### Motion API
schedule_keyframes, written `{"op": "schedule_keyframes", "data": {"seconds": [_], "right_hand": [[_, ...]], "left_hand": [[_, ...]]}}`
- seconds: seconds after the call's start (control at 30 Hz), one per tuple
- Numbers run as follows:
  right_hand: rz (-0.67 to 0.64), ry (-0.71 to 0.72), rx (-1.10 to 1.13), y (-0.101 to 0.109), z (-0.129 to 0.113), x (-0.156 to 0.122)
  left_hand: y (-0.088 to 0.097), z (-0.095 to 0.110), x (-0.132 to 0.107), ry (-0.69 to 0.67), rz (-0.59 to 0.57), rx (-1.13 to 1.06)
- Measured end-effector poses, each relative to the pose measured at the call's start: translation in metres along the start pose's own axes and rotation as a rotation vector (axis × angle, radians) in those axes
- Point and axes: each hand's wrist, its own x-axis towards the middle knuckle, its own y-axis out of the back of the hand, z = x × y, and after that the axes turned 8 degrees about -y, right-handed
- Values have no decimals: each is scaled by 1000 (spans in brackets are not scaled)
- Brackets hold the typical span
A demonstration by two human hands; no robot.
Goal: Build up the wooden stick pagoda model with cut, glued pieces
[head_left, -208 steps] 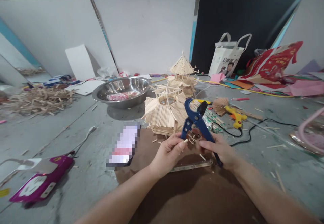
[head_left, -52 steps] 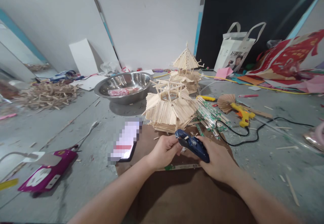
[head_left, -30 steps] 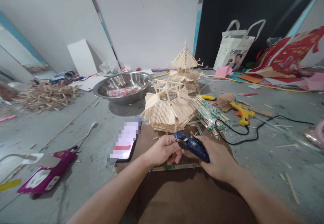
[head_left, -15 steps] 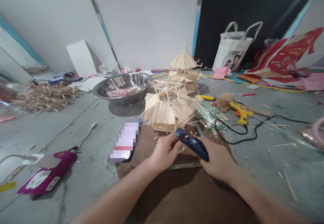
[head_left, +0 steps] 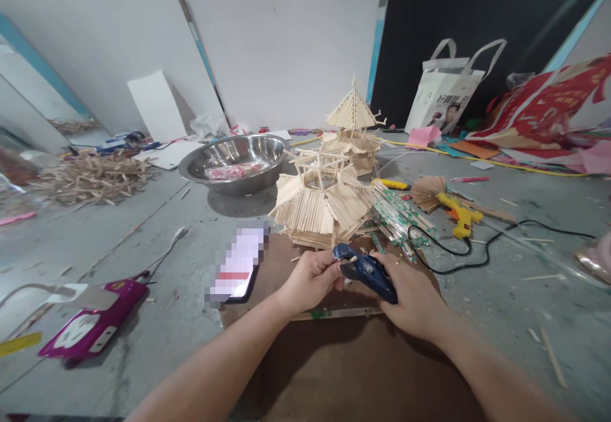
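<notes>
My right hand [head_left: 414,291] is wrapped round a blue hand cutter [head_left: 365,274] with a dark jaw, which points up and to the left. At its head, the fingers of my left hand [head_left: 310,282] are pinched on a thin wooden stick [head_left: 352,260]; only the pale tip shows at the jaw. Both hands are above a brown board [head_left: 305,358]. Just beyond them stands a model pavilion [head_left: 324,209] built of wooden sticks, its top open. A wrapped chopstick [head_left: 344,312] lies across the board under my wrists.
A phone [head_left: 241,263] lies left of my hands, a purple power strip [head_left: 95,320] further left. Behind are a steel basin [head_left: 229,183] and a second, roofed model [head_left: 353,116]. Wrapped chopsticks [head_left: 398,215] and a corded yellow glue gun [head_left: 461,215] lie right.
The cutter's dark jaw now shows swung out below its head, beside my left fingers. My hands have barely moved; the whole view has shifted slightly.
</notes>
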Motion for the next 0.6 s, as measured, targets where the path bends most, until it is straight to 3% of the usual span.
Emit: {"op": "schedule_keyframes", "data": {"seconds": [0.3,0.6], "right_hand": [[-19,-22,-6,2,-2,0],[-32,-54,-34,-1,-1,-4]], "left_hand": [[2,2,0,18,-79,1],[-1,4,-1,5,-42,97]]}}
